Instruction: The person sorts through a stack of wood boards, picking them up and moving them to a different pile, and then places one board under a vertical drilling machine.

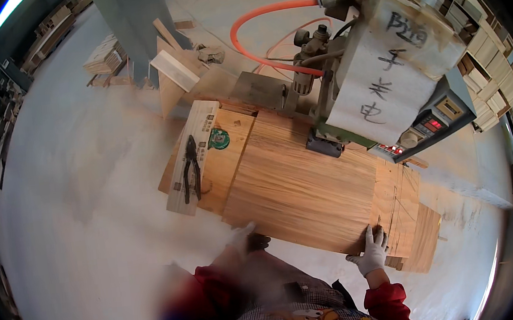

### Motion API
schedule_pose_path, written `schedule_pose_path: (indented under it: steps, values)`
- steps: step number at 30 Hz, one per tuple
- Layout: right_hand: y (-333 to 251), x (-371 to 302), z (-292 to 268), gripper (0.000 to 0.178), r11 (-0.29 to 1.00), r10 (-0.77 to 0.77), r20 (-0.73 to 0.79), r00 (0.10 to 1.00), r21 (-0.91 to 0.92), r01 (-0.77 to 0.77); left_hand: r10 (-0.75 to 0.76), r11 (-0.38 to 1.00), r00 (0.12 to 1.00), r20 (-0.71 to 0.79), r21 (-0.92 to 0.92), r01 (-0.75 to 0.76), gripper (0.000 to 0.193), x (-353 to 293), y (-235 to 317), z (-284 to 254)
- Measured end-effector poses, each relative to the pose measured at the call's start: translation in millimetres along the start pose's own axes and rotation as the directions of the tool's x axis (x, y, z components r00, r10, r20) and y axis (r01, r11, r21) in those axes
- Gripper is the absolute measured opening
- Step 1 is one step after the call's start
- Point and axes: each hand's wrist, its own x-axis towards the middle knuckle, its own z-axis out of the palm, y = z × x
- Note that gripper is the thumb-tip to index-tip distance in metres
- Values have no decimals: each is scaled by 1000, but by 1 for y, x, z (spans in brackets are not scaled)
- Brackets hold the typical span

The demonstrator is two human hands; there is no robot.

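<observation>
A wide wooden panel [299, 183] with a striped grain lies flat on the bed of a woodworking machine. My right hand [373, 249], in a white work glove, rests with spread fingers on the panel's near right edge. My left hand [241, 236], also gloved and blurred, is at the panel's near left corner, touching its edge. Both red sleeves come up from the lower edge of the picture.
The machine head [384, 65], wrapped in white sheeting, stands over the panel's far side with an orange hose [254, 19] and a control box [436, 119]. Black pliers [191, 167] lie on a pale board at left. Wooden stacks [105, 54] line the concrete floor and right wall.
</observation>
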Motion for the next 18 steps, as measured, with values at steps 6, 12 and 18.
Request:
schedule_pose_path:
  steps: [6,12,18]
  values:
    - [-8,-1,-9,114,1000,19,23,1000,13,-19,7,1000,999,48,8,-8,41,-3,3,3]
    - [-5,0,1,116,995,-13,-4,1000,96,13,8,999,1000,14,-48,-8,40,-10,7,8]
    - [-1,1,7,118,994,-41,-25,999,100,43,35,999,998,43,-15,-34,37,-3,3,4]
